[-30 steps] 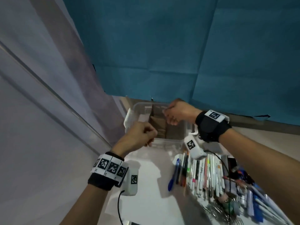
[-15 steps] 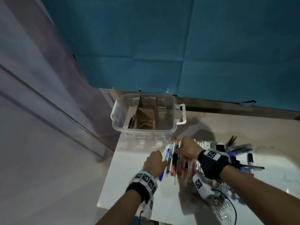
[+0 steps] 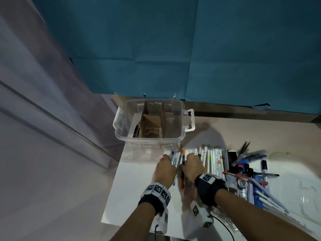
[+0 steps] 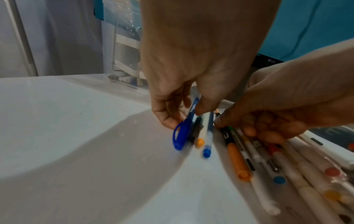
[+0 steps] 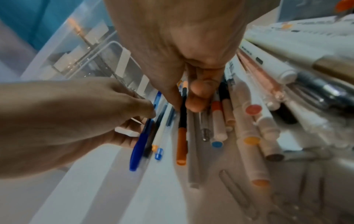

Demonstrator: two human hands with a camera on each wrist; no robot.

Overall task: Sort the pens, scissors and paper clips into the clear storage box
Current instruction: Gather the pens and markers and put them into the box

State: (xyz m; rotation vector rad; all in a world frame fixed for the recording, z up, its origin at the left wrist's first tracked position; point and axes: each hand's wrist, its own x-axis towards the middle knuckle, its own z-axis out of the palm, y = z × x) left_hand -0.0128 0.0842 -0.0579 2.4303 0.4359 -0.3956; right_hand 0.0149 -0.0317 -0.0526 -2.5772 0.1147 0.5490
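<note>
The clear storage box [image 3: 121,119] with cardboard dividers stands at the table's far left, dark pens in its left compartment. Below it lies a row of pens [image 3: 213,160]. My left hand [image 3: 171,159] pinches a small bunch at the row's left end: a blue pen [image 4: 182,131], a dark one and two white ones [image 5: 160,136]. My right hand [image 3: 186,158] is just to its right, thumb and fingers curled round a black pen with an orange cap [image 5: 181,145]. Scissors [image 3: 243,150] lie far right, paper clips [image 3: 224,218] near the front edge.
More markers and pens [image 3: 257,185] are piled at the right of the white table [image 3: 135,188]. A blue backdrop [image 3: 173,49] hangs behind the box. The table's left edge drops off beside my left hand, towards a grey wall [image 3: 43,136].
Both hands came back from the box down to the pen row. Since half a second ago the left fingers have closed round the blue pen's bunch, and the right hand has moved closer to the left.
</note>
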